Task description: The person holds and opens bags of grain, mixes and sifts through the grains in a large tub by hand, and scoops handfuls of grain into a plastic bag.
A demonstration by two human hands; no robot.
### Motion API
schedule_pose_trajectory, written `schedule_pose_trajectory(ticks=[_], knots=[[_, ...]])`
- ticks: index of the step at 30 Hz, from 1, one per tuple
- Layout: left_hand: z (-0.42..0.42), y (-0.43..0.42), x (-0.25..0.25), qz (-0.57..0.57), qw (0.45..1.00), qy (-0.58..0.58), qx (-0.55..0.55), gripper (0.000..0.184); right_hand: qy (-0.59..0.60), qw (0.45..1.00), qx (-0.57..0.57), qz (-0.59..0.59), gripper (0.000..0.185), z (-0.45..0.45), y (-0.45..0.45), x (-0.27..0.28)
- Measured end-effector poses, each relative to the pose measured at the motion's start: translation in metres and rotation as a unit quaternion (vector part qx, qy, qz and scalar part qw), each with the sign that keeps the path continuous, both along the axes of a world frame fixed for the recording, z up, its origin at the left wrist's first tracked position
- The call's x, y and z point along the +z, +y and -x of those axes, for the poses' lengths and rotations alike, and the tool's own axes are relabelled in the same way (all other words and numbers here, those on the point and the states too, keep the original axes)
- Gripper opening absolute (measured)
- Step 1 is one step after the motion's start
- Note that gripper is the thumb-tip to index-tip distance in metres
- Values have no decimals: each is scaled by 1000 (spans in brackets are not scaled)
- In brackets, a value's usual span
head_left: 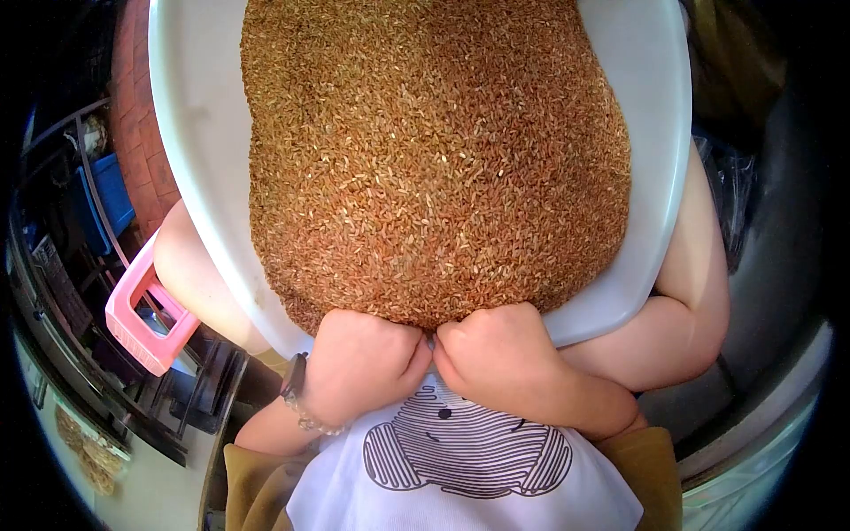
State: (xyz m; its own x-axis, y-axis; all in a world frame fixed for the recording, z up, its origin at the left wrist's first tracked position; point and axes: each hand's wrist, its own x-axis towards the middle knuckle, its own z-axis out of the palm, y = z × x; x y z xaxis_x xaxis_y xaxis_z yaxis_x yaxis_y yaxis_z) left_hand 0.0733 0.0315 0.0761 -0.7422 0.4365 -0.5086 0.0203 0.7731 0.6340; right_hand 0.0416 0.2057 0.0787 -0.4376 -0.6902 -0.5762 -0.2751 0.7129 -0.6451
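Red brick floor (142, 133) at left, pink plastic frame (142, 347) nearer. Spill risk: brown grain (434, 177) reaches the near side, so a thigh (208, 279) shift or near tilt could dump it on the white shirt (398, 500). White tray (662, 221) holds the heap mid-width. Left hand (367, 363), right hand (496, 350) at near edge, touching grain: both grips curled narrow; can't tell what's inside.

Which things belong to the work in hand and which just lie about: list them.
In the work:
reddish-brown grain
white tray under the grain
right hand and left hand, both closed at the grain's near edge

Seemingly just lying about:
pink plastic item outside the tray
blue container
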Motion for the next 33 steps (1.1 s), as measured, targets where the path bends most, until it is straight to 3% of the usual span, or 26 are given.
schedule_pose_trajectory(ticks=[3, 17, 20, 22, 25, 27, 33], knots=[[5, 1, 6, 25, 998, -60, -4, 18, -1, 1000, 0, -2, 15, 1, 0, 0], [4, -1, 3, 18, 998, -56, -11, 19, -9, 1000, 5, 2, 13, -1, 3, 1], [2, -2, 2, 11, 999, -33, -9, 25, -89, 995, 1, 36, 18, 34, 17, 30], [2, -2, 1, 6, 1000, -18, -8, 29, -121, 988, -52, 83, 15, 60, 28, 38], [2, -1, 2, 6, 1000, -13, -8, 29, 15, 944, -274, 184, 12, 77, 20, 17], [2, 0, 3, 10, 1000, -17, -9, 30, 67, 921, -325, 205, 14, 93, 17, -4], [1, -1, 4, 3, 1000, -17, 10, 30, 99, 936, -299, 159, 12, 92, 6, -34]])
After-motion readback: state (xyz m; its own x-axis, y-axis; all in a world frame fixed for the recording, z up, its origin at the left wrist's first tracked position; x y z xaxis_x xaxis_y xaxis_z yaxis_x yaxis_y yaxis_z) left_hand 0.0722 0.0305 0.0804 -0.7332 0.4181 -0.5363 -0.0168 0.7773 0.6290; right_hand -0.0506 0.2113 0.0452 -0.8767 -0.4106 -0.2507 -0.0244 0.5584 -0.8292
